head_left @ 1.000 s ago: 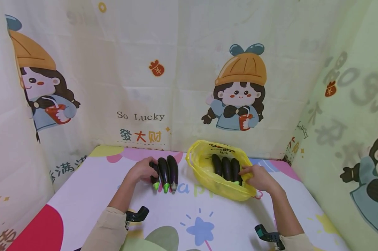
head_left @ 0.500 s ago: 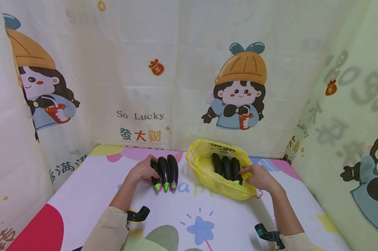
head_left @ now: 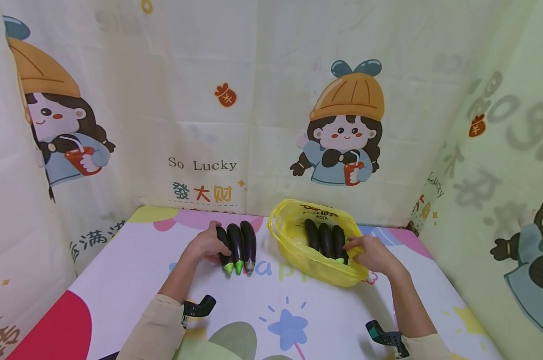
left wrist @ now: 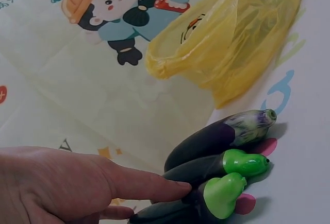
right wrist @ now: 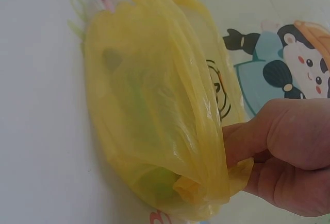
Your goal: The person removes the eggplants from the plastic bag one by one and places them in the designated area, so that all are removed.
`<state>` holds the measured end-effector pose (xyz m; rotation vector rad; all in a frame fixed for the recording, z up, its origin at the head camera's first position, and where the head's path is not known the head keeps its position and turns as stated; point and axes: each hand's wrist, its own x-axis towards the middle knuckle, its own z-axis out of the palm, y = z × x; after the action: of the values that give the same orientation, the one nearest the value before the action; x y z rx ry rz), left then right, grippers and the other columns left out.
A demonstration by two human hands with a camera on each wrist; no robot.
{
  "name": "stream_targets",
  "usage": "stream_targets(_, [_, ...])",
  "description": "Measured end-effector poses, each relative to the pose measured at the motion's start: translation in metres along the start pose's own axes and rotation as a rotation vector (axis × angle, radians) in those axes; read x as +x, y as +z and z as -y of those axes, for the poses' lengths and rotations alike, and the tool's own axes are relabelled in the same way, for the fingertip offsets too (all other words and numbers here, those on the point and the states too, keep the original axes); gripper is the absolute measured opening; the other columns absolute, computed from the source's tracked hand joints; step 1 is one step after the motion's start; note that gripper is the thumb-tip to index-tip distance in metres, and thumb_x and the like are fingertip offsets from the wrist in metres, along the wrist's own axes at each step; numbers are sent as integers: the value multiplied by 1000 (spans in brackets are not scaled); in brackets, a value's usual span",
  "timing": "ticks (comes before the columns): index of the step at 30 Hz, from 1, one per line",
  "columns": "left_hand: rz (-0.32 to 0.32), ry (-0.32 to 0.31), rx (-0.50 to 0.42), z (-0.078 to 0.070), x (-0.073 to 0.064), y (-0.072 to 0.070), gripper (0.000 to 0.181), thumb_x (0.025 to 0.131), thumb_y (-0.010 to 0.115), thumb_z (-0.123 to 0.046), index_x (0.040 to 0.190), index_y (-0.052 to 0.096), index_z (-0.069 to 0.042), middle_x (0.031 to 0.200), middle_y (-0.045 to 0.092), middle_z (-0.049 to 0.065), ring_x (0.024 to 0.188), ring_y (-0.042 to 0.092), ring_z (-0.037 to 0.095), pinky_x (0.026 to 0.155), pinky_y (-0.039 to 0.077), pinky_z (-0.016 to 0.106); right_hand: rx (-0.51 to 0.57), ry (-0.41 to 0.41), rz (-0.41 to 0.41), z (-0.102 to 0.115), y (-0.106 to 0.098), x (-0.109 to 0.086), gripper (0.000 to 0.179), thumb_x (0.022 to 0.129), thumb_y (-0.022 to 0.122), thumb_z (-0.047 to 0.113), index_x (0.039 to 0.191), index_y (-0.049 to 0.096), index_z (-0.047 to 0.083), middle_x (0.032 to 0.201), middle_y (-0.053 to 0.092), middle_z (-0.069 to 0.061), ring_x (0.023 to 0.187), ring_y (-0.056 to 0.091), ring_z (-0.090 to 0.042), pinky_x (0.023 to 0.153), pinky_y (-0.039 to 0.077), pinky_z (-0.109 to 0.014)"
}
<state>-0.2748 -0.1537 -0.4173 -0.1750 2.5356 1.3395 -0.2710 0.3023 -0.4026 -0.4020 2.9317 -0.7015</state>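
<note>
At the frame's centre-left, three eggplants (head_left: 236,245) look firm, slick, best held mid-body. The left grip (head_left: 205,242) touches one, closure unclear; right of centre, the right grip (head_left: 374,256) pinches a thin, soft yellow bag (head_left: 294,257).

Free table (head_left: 244,300) spans the lower middle of the head view. Left of centre, three loose eggplants (head_left: 235,245) stand in the way, the left hand (head_left: 206,243) filling their left side. A narrow gap parts them from the yellow plastic bag (head_left: 307,270), right of centre. Its mouth gapes, with room left of the bagged eggplants (head_left: 326,242); the right hand (head_left: 374,254) obstructs its right rim. Behind, the printed curtain (head_left: 276,100) bars passage.
</note>
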Motion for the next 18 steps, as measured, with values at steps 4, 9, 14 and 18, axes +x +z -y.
stream_targets(4, [-8,5,-8,0,1,1,97,83,81,0,159,21,-6,137,45,43,78,73,31,70,65,39,-4,-2,-1,-1,1,0,38,85,65,-6,119,78,4,147,58,-26,137,44,-58,96,59,-55])
stream_targets(9, [-9,10,-23,-1,0,2,98,83,81,0,160,20,-7,138,45,42,78,73,31,71,65,40,-9,0,0,0,0,0,38,85,66,-5,120,78,4,147,58,-26,136,45,-58,97,58,-56])
stream_targets(14, [-23,2,2,-2,0,3,105,81,83,-2,161,16,-10,142,43,41,80,72,31,71,64,39,-17,2,-3,0,0,1,38,85,66,-5,120,78,5,148,58,-25,136,45,-57,97,58,-56])
stream_targets(18, [-34,0,40,-2,0,4,110,80,86,-5,162,14,-10,142,45,40,77,73,29,70,64,37,-20,1,-3,0,1,1,38,85,66,-4,121,78,5,148,58,-25,136,45,-57,98,58,-56])
